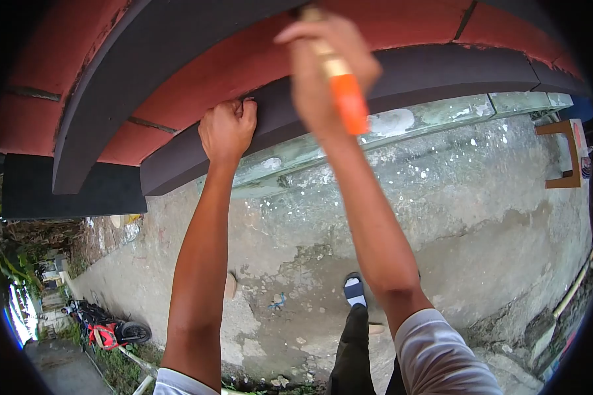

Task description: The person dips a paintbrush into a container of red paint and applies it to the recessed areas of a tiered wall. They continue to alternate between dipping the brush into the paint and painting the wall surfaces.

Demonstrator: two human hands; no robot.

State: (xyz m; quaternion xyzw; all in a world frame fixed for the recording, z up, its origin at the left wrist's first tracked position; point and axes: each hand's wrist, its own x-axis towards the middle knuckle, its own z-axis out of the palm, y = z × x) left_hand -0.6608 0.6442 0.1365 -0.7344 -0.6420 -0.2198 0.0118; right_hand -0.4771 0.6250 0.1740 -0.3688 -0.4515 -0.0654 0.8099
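My right hand (329,72), smeared by motion, is closed round a paintbrush (349,102) with a pale wooden handle and an orange end. The brush's far end points up to the upper dark grey band (151,52) at the top of the view; its bristles are hard to make out there. My left hand (228,128) is closed, its fingers curled over the edge of the lower dark grey ledge (428,72). Between band and ledge runs a red painted surface (211,72) with dark grooves.
Below the ledge is a greenish, paint-spotted step (435,118). Rough concrete floor (481,204) spreads beneath, with my sandalled foot (354,289) on it. A brown frame-like object (570,155) stands at right. A red motorcycle (109,326) is parked at lower left.
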